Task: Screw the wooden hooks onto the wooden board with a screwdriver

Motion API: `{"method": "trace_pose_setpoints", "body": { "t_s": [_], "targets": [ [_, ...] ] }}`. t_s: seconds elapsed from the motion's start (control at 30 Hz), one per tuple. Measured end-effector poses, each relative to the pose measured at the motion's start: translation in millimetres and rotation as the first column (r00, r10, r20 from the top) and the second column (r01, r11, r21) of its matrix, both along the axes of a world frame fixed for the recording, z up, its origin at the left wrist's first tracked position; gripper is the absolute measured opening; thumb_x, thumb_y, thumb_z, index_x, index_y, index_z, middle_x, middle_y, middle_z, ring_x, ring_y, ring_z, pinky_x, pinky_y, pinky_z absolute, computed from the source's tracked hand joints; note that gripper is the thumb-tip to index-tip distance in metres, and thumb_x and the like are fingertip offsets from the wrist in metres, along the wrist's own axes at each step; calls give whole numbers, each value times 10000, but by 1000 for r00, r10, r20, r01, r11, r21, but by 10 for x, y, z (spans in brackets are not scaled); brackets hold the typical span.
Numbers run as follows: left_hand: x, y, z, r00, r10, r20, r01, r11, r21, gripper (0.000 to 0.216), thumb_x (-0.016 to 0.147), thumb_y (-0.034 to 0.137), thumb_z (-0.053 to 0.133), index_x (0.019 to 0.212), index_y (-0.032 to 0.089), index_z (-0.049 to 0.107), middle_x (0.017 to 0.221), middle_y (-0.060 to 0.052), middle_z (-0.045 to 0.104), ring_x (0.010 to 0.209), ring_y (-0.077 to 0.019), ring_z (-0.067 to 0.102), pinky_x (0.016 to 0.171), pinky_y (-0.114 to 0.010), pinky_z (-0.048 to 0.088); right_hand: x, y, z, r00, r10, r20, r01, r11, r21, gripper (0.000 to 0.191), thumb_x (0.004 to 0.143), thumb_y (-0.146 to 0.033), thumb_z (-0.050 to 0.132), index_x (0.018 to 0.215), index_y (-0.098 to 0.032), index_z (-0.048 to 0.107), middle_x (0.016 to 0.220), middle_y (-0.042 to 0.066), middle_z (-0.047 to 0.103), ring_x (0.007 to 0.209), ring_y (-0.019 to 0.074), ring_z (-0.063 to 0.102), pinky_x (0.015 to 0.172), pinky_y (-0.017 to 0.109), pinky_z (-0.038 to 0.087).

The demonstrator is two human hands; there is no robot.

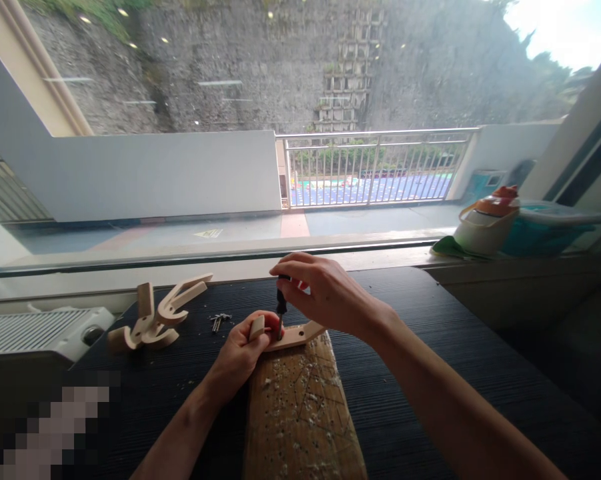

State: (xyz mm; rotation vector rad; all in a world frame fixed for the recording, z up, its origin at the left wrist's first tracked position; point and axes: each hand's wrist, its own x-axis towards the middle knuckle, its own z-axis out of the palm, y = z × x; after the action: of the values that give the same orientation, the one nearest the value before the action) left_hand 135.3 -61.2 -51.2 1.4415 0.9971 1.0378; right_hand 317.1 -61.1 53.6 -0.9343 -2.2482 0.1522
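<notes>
My right hand [316, 285] grips the black handle of a screwdriver [281, 303], which stands nearly upright. Its shaft points down at a pale wooden hook [293, 338] with a round hole in it. That piece lies across the far end of a worn wooden block [300, 413], scarred with holes and scratches. With my left hand [250, 340] I hold the hook's left end, fingers wrapped round its upturned tip. Whether the screwdriver's tip sits on a screw or in a hole is too small to tell.
Left on the black table [390, 313] are several curved wooden hooks [153, 320] and a small pile of screws [220, 323]. A white radiator [45, 337] stands beyond the table's left edge. On the sill at right sit a white-and-orange bottle [487, 223] and a teal container [545, 227].
</notes>
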Motion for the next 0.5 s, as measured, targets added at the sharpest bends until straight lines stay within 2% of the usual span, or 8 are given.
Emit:
{"method": "trace_pose_setpoints", "body": {
  "t_s": [0.17,0.33,0.5],
  "targets": [
    [0,-15,7,1000,-10,8,10,1000,6,113,768,177,513,852,191,588,780,16,621,779,-117,553,789,-220,411,14,3,15,999,45,-4,-45,999,-11,336,875,-138,372,1089,-135,631,1007,70,647,774,111,573,674,243,413],
    [-7,-7,-6,1000,-5,5,5,1000,7,121,768,174,514,859,193,590,784,16,627,780,-116,556,794,-222,414,16,16,-4,998,53,-33,-53,999,-10,319,882,-160,384,1071,-131,640,1002,76,644,810,120,575,690,243,416],
    [-10,-10,-6,1000,14,-7,-14,1000,7,117,760,185,520,850,196,595,787,16,639,789,-126,576,797,-227,424,7,12,-17,1000,26,-13,-27,1000,-6,298,895,-203,403,1061,-142,643,925,63,625,716,102,545,644,236,394]
  ]
}}
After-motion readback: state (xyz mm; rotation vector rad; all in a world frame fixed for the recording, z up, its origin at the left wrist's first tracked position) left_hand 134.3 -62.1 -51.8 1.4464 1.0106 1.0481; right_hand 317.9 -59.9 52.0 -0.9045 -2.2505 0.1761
